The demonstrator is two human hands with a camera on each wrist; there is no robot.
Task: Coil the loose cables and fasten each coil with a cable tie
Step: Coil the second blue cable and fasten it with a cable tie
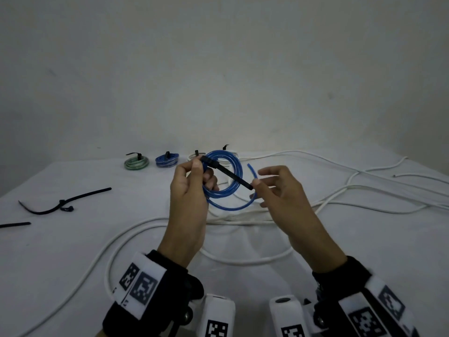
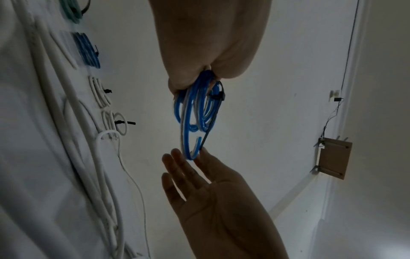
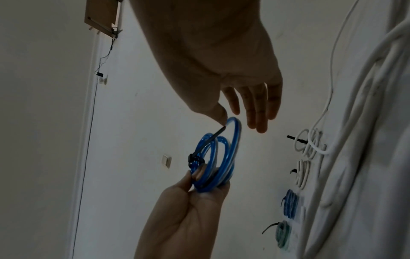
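A blue cable coil (image 1: 238, 164) hangs in the air above the white table (image 1: 73, 251). My left hand (image 1: 202, 171) pinches it at its upper left, beside the head of a black cable tie (image 1: 230, 175) looped round the strands. The tie's tail sticks out to the right. My right hand (image 1: 261, 181) is open with straight, spread fingers, and its thumb tip touches the tail's end. The right wrist view shows the coil (image 3: 230, 154), the tie (image 3: 210, 140) and that thumb contact. In the left wrist view the tie's head (image 2: 218, 97) sits on the coil (image 2: 188, 112).
Along the far edge lie tied coils: a green one (image 1: 136, 163), a blue one (image 1: 167, 160) and white ones (image 1: 194, 156), partly hidden. Loose white cables (image 1: 145, 229) run across the middle and right of the table. Spare black ties (image 1: 60, 203) lie at the left.
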